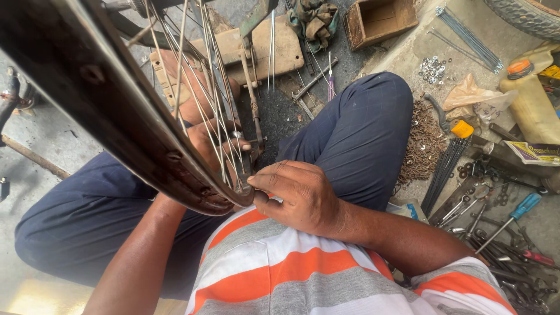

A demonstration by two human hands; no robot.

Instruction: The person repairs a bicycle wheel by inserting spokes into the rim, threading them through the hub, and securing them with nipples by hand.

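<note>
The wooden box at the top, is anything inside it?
No, the wooden box shows only its bare inner floor and walls.

Rusty spoked wheel rim [125, 125] tilted over lap.

Bike repair wkshp, spoke bundles [448, 166], loose nuts [432, 69], scattered tools [496, 233] on floor

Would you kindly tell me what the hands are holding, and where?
The right hand pinches the bicycle wheel at its rim's near edge; the left hand reaches among the spokes, its exact grip hidden.
</note>
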